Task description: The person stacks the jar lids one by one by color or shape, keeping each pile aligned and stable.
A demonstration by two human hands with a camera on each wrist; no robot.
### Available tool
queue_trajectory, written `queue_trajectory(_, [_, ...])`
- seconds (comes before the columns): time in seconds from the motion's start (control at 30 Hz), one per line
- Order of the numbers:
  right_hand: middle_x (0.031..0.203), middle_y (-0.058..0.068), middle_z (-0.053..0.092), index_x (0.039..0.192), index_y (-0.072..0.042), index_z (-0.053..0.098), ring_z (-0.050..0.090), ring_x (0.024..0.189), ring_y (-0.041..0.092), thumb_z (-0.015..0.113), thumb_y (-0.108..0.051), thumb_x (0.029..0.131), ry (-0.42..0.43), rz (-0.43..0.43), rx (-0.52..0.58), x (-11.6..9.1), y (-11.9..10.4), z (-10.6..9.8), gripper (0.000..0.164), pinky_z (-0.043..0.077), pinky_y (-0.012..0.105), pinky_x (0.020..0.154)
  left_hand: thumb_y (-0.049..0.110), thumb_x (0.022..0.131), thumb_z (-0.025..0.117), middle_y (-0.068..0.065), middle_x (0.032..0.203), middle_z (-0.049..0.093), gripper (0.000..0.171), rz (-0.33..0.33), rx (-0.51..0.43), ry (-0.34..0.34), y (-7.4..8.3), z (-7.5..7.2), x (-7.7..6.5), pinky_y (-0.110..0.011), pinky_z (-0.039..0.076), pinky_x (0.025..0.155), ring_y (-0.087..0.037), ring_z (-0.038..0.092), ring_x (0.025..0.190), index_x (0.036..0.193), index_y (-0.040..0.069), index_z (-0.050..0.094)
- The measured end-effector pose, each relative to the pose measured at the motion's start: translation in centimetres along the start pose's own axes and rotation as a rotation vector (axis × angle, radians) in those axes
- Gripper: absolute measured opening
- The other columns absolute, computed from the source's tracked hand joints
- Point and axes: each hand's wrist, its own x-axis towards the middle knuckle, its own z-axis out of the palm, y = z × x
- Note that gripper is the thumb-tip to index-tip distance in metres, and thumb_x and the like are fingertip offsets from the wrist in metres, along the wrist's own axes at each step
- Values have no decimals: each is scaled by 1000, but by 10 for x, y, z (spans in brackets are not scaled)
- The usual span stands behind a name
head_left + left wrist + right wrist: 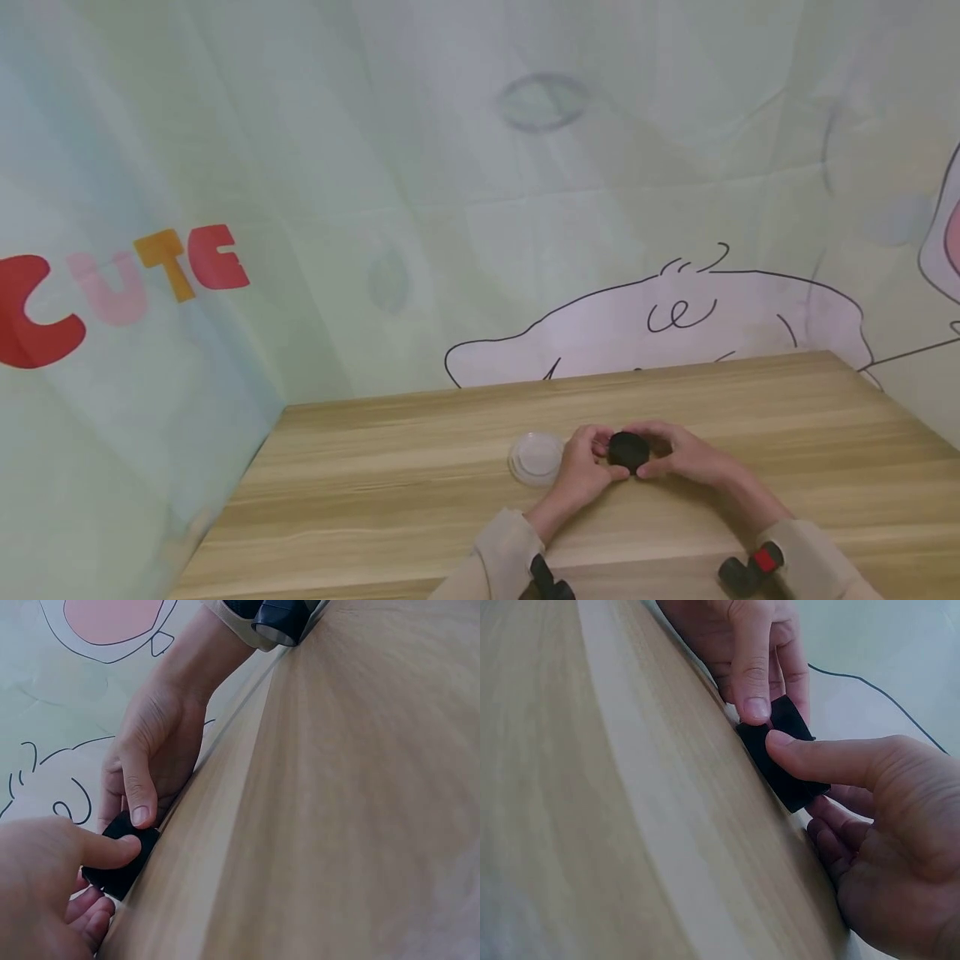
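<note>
Both hands hold one small black round object (pixel 628 452), which looks like a short cylinder with a flat top; its exact kind cannot be told. My left hand (pixel 584 465) pinches its left side, thumb along the near face. From the other side my right hand (pixel 687 454) grips it with thumb and fingers. In the left wrist view the black object (pixel 120 856) shows both thumbs pressed on its side. The right wrist view has the same black object (pixel 786 756) just at the tabletop, with the fingers behind it partly hidden.
A clear plastic round lid or shallow dish (pixel 536 458) lies just left of the left hand. The wooden table (pixel 360 500) reaches back to a printed cloth backdrop (pixel 375 208). Dark wrist cameras (pixel 742 575) sit at both cuffs.
</note>
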Motion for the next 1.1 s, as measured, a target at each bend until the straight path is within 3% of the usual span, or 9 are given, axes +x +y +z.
queue_trajectory(0.23, [134, 28, 54, 134, 7, 49, 49, 124, 38, 73, -16, 81, -6, 8, 12, 0, 1, 1, 62, 40, 44, 97, 4, 72, 83, -4, 96, 59, 44, 11, -5, -18, 1, -3, -2, -17, 44, 74, -4, 49, 83, 110, 0, 61])
queue_trajectory(0.47, [136, 28, 53, 134, 7, 48, 44, 128, 47, 74, -15, 80, 2, 19, -13, 1, -1, 1, 64, 33, 57, 105, 3, 72, 83, -5, 97, 60, 44, 15, -1, -12, -1, -2, -2, -17, 43, 75, -5, 50, 84, 110, 0, 61])
queue_trajectory(0.7, [136, 27, 52, 135, 6, 49, 43, 129, 44, 74, -16, 80, -3, 31, -24, 2, 0, 1, 65, 33, 53, 104, 3, 72, 83, -4, 98, 59, 44, 15, -4, -10, -1, -1, -2, -16, 43, 75, -4, 49, 84, 110, 0, 60])
queue_trajectory(0.93, [138, 28, 50, 137, 6, 46, 40, 131, 49, 75, -17, 80, -9, 48, -15, 2, 2, 1, 67, 31, 64, 106, 3, 72, 83, -4, 97, 58, 46, 19, -1, -12, -1, -2, -3, -16, 43, 76, -4, 48, 84, 112, -1, 59])
queue_trajectory(1.03, [140, 30, 48, 139, 6, 44, 41, 132, 46, 75, -18, 80, -22, 32, -13, 1, 5, -3, 71, 34, 57, 108, 5, 72, 83, -5, 100, 57, 52, 5, 2, -25, 0, -3, -3, -17, 44, 78, -6, 49, 86, 116, -1, 57])
queue_trajectory(1.1, [143, 31, 45, 142, 7, 40, 44, 133, 36, 76, -18, 80, -26, 16, -5, -2, 6, -9, 75, 38, 42, 109, 6, 72, 84, -6, 107, 55, 60, -14, 1, -56, 4, -3, -2, -19, 45, 82, -8, 50, 92, 123, 0, 53])
